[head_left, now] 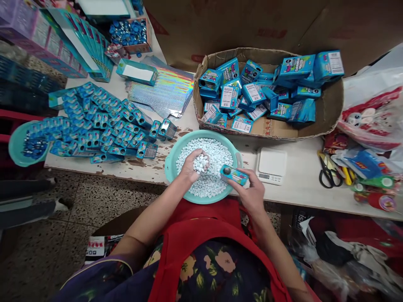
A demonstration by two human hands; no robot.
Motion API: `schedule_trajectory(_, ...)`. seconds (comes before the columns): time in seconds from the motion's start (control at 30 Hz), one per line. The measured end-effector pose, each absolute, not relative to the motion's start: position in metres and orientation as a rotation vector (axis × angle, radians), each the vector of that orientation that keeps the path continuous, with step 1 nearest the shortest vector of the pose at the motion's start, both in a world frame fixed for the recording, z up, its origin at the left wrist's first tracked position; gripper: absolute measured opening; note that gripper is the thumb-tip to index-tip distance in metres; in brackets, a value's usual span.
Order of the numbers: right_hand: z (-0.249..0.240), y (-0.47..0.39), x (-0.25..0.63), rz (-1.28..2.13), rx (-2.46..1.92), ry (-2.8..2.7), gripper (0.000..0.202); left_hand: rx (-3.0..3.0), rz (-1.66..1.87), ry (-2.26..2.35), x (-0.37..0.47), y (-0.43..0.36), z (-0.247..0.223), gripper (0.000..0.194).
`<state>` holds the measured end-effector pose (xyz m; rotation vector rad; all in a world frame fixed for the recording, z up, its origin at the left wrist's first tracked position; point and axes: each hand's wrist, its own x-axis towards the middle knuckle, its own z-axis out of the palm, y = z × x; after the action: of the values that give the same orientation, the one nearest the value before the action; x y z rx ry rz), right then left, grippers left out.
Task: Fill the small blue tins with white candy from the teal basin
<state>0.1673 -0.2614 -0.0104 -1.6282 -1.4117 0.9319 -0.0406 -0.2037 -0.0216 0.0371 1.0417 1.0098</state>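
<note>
Candies (pixel 208 188), small, white and rounded, lie loose in a mint bowl (pixel 170 165) at the centre of the frame, at the near edge of a worn white table (pixel 135 174).

At the far left, a second bowl (pixel 15 144) holds shiny blue pieces. Beside it, many small blue boxes (pixel 102 121) spread across the table, with silvery sheets (pixel 160 94) behind them.

Over the left half of the mint bowl, the left hand (pixel 189 167) is cupped, palm up, its fingers curled around a heap of candies. Over the bowl's right edge, the right hand (pixel 253 191) pinches one box (pixel 237 176) between thumb and fingers. A dark round opening (pixel 226 170) shows at the box's left end, towards the cupped hand.

Good handling here looks like a level, gently closed left palm, held low over the bowl so that strays drop back in. The right grip is best firm but light, since the card could dent, with the opening facing up and unblocked by fingers. Tipping the palm fast would likely scatter candies.

Right of centre, a cardboard tray (pixel 330 115) holds more blue boxes at the upper right, with a white scale (pixel 273 161) below it. Farther right are scissors (pixel 327 174) and a clear plastic bag (pixel 362 90).
</note>
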Motion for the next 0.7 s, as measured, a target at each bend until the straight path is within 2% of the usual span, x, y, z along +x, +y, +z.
schedule_trajectory(0.17,-0.02,-0.257,0.126,0.922,-1.489,-1.578,0.035,0.276,1.272,0.954,-0.026,-0.213,0.016,0.017)
schedule_trajectory(0.3,-0.022,-0.259,0.121,0.848,-1.49,-1.614,0.035,0.31,1.371,1.054,-0.02,-0.216,0.013,0.021)
schedule_trajectory(0.7,-0.017,-0.263,0.124,0.768,-1.536,-1.727,0.033,0.474,1.349,1.159,-0.012,-0.217,0.004,0.026)
